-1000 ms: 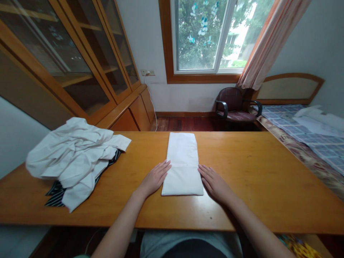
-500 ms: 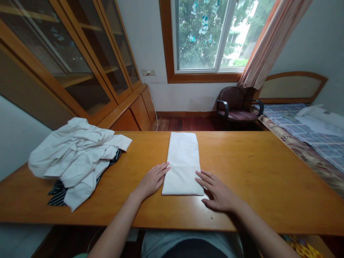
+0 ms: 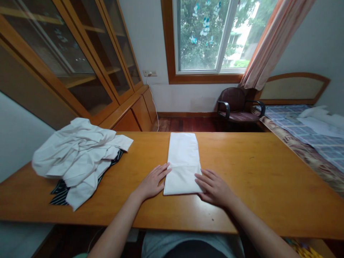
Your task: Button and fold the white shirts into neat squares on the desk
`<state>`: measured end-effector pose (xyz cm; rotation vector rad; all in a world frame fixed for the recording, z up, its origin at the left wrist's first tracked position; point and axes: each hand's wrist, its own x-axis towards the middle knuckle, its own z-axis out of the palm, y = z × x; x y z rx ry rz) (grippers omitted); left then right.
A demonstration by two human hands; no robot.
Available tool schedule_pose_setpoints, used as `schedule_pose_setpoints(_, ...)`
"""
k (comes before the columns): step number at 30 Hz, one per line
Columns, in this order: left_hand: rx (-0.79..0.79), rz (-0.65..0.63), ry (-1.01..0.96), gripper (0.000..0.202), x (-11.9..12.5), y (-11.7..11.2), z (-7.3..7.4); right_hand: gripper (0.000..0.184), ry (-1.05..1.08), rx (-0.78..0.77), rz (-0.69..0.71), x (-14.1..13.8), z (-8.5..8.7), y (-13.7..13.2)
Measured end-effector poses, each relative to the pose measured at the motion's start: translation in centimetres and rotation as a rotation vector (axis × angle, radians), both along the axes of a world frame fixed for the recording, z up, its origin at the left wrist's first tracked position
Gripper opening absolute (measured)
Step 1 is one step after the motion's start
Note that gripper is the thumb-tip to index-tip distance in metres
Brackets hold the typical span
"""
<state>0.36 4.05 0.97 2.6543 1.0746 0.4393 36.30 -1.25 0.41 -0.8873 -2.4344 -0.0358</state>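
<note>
A white cloth [image 3: 183,157], folded into a long narrow strip, lies flat on the wooden table [image 3: 258,172] in front of me. My left hand [image 3: 152,182] rests open and flat on the table, its fingertips touching the cloth's left edge near the bottom. My right hand [image 3: 214,187] lies at the cloth's lower right corner with its fingers spread, partly over the cloth's edge. Neither hand holds anything.
A crumpled pile of white garments [image 3: 77,156] sits at the table's left end on top of a dark striped cloth [image 3: 60,190]. Glass-door cabinets [image 3: 88,64] stand on the left. A dark armchair [image 3: 238,105] and a bed [image 3: 309,132] are beyond the table on the right.
My right hand has slid from beside the cloth's right edge down and inward onto its lower right corner. My left hand has hardly moved. The view has shifted slightly.
</note>
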Motion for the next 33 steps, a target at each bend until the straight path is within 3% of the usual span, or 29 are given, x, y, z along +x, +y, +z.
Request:
schedule_pose_setpoints(10,-0.030,-0.010,0.000,0.066,0.0,-0.3,0.7,0.039,0.065,0.110,0.012,-0.3,1.4,0.4)
schedule_pose_setpoints(15,-0.013,-0.026,-0.055,0.070,-0.1,-0.5,0.7,0.039,0.155,0.155,0.014,-0.6,3.0,0.9)
schedule_pose_setpoints(20,0.005,-0.082,-0.136,0.065,0.8,-0.3,0.3,0.037,0.275,0.071,0.035,-1.5,5.1,0.6)
schedule_pose_setpoints(27,-0.115,-0.159,-0.378,0.031,3.0,1.0,0.0,0.031,0.465,-0.132,0.066,-1.4,6.1,0.6)
schedule_pose_setpoints(29,-0.169,-0.173,-0.442,0.028,3.3,1.2,0.2,0.037,0.497,-0.247,0.062,-0.7,5.8,0.9)
schedule_pose_setpoints(33,-0.236,-0.192,-0.532,0.025,3.6,1.0,0.9,0.088,0.464,-0.529,-0.010,0.5,4.3,1.1)
